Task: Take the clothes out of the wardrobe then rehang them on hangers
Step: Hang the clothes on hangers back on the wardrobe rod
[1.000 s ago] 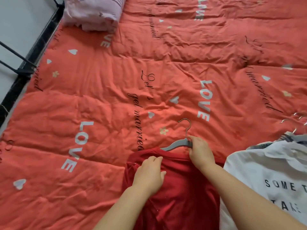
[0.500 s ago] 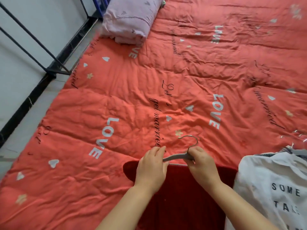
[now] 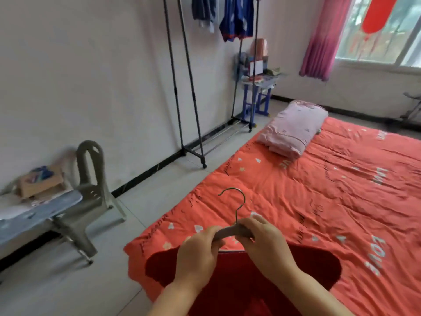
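Observation:
A grey hanger [image 3: 230, 231] with a metal hook [image 3: 237, 201] is lifted above the bed, and a dark red garment [image 3: 239, 281] hangs from it. My left hand [image 3: 198, 254] grips the hanger's left shoulder. My right hand [image 3: 264, 242] grips its right shoulder, just beside the hook's base. The garment's lower part is cut off by the bottom of the frame. A black clothes rack [image 3: 189, 87] stands along the wall at the back, with blue clothes [image 3: 237, 17] hanging at its top.
The bed's orange-red quilt [image 3: 319, 201] fills the right side, with a folded pink blanket [image 3: 293, 128] on it. A grey plastic chair [image 3: 91, 190] and a low table [image 3: 34, 208] stand at left. A small cluttered blue stand [image 3: 257, 87] sits beyond the rack.
Both hands have lifted the hanger with the red garment off the quilt. The view has swung up and left, showing the rack, wall and chair; the white shirt is out of view.

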Tool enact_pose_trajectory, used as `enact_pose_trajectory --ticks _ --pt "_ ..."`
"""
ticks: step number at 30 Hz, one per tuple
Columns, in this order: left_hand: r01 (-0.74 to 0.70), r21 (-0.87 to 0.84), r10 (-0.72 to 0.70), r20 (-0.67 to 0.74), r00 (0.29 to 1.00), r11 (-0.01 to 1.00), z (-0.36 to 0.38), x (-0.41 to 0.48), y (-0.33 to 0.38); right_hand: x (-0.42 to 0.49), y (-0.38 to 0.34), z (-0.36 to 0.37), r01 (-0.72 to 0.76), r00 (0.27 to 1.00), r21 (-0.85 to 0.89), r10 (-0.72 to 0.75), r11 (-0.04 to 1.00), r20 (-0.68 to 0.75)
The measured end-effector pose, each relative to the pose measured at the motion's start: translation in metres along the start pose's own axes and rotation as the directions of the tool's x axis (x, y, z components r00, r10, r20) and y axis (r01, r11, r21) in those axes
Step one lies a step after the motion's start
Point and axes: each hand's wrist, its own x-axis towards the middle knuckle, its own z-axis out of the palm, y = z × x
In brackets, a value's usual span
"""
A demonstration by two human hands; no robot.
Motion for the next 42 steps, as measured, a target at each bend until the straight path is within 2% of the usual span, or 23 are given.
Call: enact_pose_trajectory --ticks 4,8,11,14,17,22,25,30,36,39,42 --pt "0.083 0.054 -0.071 -0.206 0.976 0.995 -0.125 -0.037 -0.050 0.016 -0.129 0.033 0.169 0.983 0.014 -0.170 0.985 0.069" --pt "0.140 0.101 -0.092 -0.381 0.920 0.985 -0.243 -0.091 -0.105 0.018 -0.254 0.078 0.337 0.934 0.051 -0.340 0.940 0.113" --pt "0.179 0.183 -0.057 -0.527 0.848 0.967 -0.327 -0.140 -0.149 0.014 -0.341 0.119 0.441 0.878 0.130 -0.457 0.888 0.144" --pt "0.246 0.262 -0.009 -0.667 0.745 0.933 -0.395 -0.190 -0.196 0.007 -0.423 0.162 0.536 0.803 0.219 -0.572 0.815 0.165" --pt "0.359 0.370 0.052 -0.755 0.654 0.857 -0.455 -0.236 -0.237 -0.003 -0.499 0.205 0.639 0.700 0.275 -0.691 0.718 0.181" --pt "0.556 0.434 0.059 -0.822 0.566 0.709 -0.533 -0.303 -0.294 -0.014 -0.605 0.277 0.754 0.523 0.369 -0.837 0.543 0.164" --pt "0.641 0.413 0.043 -0.859 0.510 0.646 -0.574 -0.337 -0.324 -0.014 -0.661 0.323 0.782 0.408 0.439 -0.896 0.443 0.177" --pt "0.797 0.293 -0.029 -0.932 0.362 0.527 -0.634 -0.388 -0.353 -0.021 -0.756 0.389 0.769 0.205 0.599 -0.974 0.223 0.098" --pt "0.925 0.141 -0.026 -0.987 0.161 0.353 -0.689 -0.445 -0.371 -0.042 -0.870 0.447 0.795 -0.064 0.593 -0.990 -0.126 -0.126" --pt "0.958 0.071 -0.037 -0.996 0.085 0.277 -0.714 -0.477 -0.379 -0.063 -0.917 0.468 0.781 -0.155 0.573 -0.966 -0.248 -0.208" --pt "0.978 0.046 -0.023 -0.998 0.051 0.202 -0.743 -0.509 -0.387 -0.088 -0.966 0.491 0.757 -0.213 0.547 -0.926 -0.358 -0.312"
